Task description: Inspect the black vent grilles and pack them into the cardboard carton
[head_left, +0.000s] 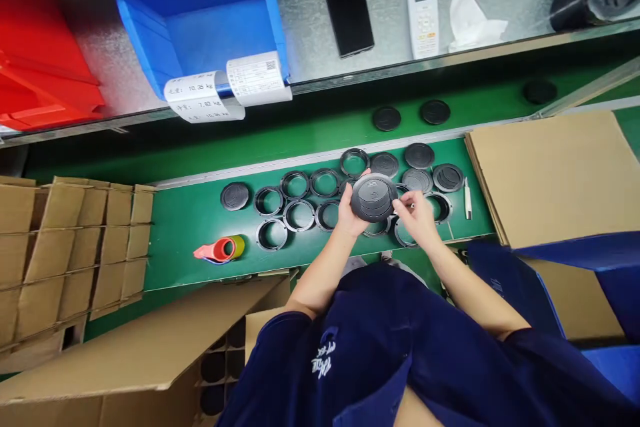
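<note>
The person holds a black vent disc (373,197) above the table (175,220), face up. The left hand (351,217) has its fingers clamped on the disc's left side. The right hand (419,217) has its fingers bent at the opposite edge, touching it; whether they are clamped there cannot be told.

As far as the work shows, it seems partway along. Under and to the left of the hands, black rings (259,235) lie in loose rows with open centres, so they look unfitted. Toward the right, several vent discs with filled faces (448,177) lie close by, which suggests finished or nearly finished pieces, though whether each is complete cannot be told. One more filled disc (235,196) rests at the left end of the rows, and other dark discs (435,112) lie farther back.

Near the front edge is a red tape dispenser (207,251); a white cutter (467,200) lies beside the cardboard sheets (555,173). At the lower left, an open carton (125,353) has dark round pieces (213,367) in its divided cells, apparently already packed. The disc in hand is outside the carton, so its packing remains undone.
</note>
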Motion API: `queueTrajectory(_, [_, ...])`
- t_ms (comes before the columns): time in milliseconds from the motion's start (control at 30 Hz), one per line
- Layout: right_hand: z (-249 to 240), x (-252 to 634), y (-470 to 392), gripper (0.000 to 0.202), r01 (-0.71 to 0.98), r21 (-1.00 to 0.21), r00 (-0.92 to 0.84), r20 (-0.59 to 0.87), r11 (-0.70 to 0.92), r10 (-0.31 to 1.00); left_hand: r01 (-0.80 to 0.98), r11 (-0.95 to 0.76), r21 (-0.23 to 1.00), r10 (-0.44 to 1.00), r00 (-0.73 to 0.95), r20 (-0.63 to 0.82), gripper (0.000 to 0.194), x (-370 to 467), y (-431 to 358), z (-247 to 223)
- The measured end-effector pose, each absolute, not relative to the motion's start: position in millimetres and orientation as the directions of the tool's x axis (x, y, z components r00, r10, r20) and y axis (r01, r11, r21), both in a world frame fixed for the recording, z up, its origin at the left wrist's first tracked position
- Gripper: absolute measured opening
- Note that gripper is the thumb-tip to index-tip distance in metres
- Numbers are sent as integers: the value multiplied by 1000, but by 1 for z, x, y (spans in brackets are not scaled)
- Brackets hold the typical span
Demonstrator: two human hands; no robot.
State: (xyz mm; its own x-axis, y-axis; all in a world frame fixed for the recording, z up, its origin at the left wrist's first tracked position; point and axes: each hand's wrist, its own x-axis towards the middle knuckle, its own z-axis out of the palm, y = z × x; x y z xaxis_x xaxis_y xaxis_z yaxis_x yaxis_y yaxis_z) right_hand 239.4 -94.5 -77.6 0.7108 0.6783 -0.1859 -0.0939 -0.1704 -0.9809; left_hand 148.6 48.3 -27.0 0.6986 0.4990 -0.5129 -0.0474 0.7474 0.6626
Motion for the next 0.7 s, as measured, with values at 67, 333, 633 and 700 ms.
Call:
queueTrajectory(67, [-75, 257, -111, 45, 269, -954, 724, 113, -128, 680, -97, 829, 551, 444, 714, -541, 65, 148, 31, -24])
queueTrajectory(333, [-91, 289, -167, 43, 556, -830, 478, 368, 50, 797, -81, 900, 428, 357, 699, -619, 64, 160, -43, -23])
queueTrajectory(633, [-117, 310, -221, 54, 597, -786, 377, 451, 159, 809, 26, 889, 456, 311, 696, -647, 66, 175, -106, -27])
queueTrajectory(700, [-120, 312, -228, 61, 544, -821, 387, 429, 173, 817, 43, 889, 456, 296, 705, -644, 67, 177, -116, -30])
